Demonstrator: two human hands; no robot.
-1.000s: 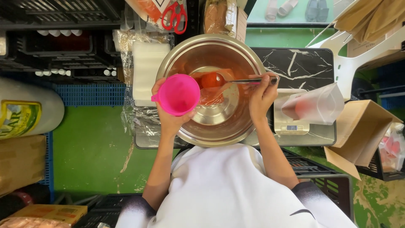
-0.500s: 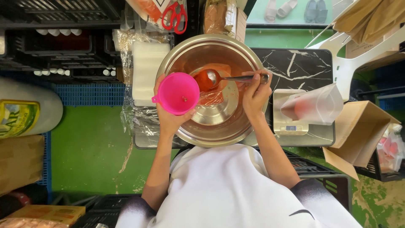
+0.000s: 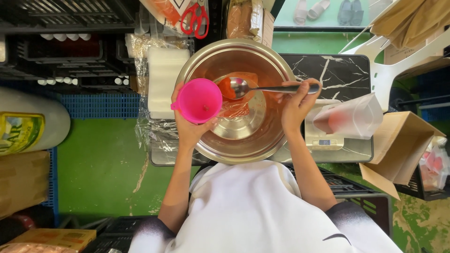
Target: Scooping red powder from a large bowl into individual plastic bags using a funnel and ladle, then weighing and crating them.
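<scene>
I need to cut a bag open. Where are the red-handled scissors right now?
In the head view, the red-handled scissors lie at the top, left of centre, just beyond the far rim of the metal bowl, above the stack of white trays.

likely a food-packing workroom: crates [image 3: 61, 51], scale [image 3: 323, 140], cartons [image 3: 398, 150].

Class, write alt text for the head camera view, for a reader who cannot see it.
Seen from above, a person's left hand holds a pink funnel over a large steel bowl, while the right hand holds a metal spoon of orange-red paste.
</scene>
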